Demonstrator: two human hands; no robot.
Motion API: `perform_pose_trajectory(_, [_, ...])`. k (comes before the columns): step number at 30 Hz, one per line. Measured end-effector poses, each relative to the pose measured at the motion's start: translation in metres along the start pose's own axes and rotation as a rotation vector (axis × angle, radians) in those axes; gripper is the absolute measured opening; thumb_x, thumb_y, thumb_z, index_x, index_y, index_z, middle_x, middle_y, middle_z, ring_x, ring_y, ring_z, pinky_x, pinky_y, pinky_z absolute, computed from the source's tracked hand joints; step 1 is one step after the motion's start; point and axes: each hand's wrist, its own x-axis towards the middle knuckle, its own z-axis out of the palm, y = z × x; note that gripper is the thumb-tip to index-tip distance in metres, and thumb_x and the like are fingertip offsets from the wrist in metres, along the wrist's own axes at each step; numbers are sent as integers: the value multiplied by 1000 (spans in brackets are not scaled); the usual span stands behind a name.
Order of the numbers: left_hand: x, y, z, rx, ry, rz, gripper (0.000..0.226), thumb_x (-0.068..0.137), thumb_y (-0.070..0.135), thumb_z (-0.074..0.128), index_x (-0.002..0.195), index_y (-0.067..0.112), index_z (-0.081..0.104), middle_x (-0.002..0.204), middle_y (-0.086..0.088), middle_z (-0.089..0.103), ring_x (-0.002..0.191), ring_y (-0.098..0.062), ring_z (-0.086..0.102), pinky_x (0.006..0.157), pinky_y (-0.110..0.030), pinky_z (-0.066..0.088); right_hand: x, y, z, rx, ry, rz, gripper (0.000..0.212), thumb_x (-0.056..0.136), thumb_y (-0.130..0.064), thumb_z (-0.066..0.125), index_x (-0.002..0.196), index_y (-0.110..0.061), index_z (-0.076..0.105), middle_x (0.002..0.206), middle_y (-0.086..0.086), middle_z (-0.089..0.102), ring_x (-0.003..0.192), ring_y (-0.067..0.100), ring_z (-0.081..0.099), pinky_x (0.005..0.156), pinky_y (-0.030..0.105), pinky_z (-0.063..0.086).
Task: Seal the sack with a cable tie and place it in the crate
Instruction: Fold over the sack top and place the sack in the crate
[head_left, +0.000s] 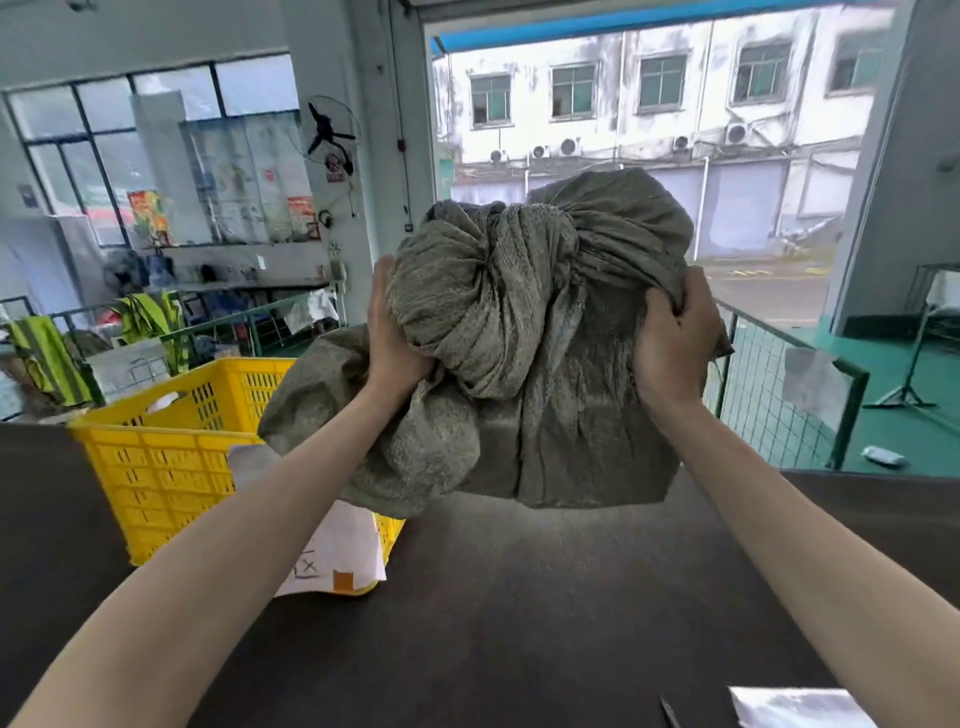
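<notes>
Between hands (530, 338), sack (545, 322), seemingly upright

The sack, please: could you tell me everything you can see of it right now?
The sack is grey-green, of what looks like coarse woven fabric, dusty and creased. Its mouth is gathered and twisted into a thick bunch that flops toward the camera; no cable tie shows. It looks full and bulky, held up with its bottom at or just above the dark table, right of the yellow crate and not in it. The left hand presses its left side; the right hand has fingers bunching cloth.
</notes>
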Motion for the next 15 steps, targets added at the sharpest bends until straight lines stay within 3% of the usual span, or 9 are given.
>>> perform_pose_trajectory(2, [13,-1,-8,-14,20,29,54,69,28,61,119,30,42,124,-18,45,118,-32,48,109,-55,32,7,-6,10,23,-7,-21,20,84,-3,46,69,-13,37,62,-6,33,51,-1,30,51,17,25])
perform_pose_trajectory(3, [18,-4,-11,-11,23,12,53,69,31,62,117,30,40,125,-21,45,118,-36,48,111,-50,31,9,-9,15,33,-11,-30,24,85,-2,46,68,-16,35,62,-7,33,51,-1,30,50,16,26])
perform_pose_trajectory(5, [26,-19,-18,42,16,-42,76,68,40,66,130,10,34,131,-39,41,125,-52,39,110,-61,26,12,-14,28,56,-24,-39,23,85,-4,46,68,-16,35,61,-8,34,51,-1,31,50,16,25])
perform_pose_trajectory(7, [35,-32,-31,113,22,-70,98,68,52,67,133,-12,31,133,-41,39,129,-54,34,111,-62,23,13,-19,45,89,-25,-50,24,84,-7,45,67,-19,34,61,-9,33,51,1,29,50,17,24])
perform_pose_trajectory(9, [44,-34,-48,95,38,-32,87,69,53,67,130,-3,38,133,-17,48,130,-32,39,115,-37,25,11,-22,65,119,-20,-56,23,83,-7,45,67,-17,34,61,-8,32,52,2,27,51,18,22])
perform_pose_trajectory(10, [47,-33,-58,90,59,10,79,71,50,66,128,2,40,135,0,46,126,-19,39,112,-20,24,9,-23,76,128,-18,-61,19,83,-7,45,69,-13,35,61,-7,31,52,3,26,51,19,21])
perform_pose_trajectory(11, [49,-36,-63,89,80,41,82,73,53,65,129,-1,39,138,6,40,124,-16,37,109,-8,21,8,-25,84,126,-15,-69,17,84,-7,46,71,-10,35,61,-7,31,52,3,26,50,19,21])
perform_pose_trajectory(13, [53,-51,-83,88,80,36,108,73,71,56,131,-17,33,137,-16,37,130,-33,34,109,-4,14,3,-31,110,139,-19,-84,20,84,-4,47,70,-10,34,60,-7,30,51,3,26,49,18,21])
perform_pose_trajectory(15, [59,-72,-104,118,101,28,121,69,80,49,129,-23,28,134,-40,34,129,-52,29,113,-15,12,-3,-37,138,150,-28,-89,31,85,-1,48,65,-17,31,60,-8,30,50,2,29,48,16,23])
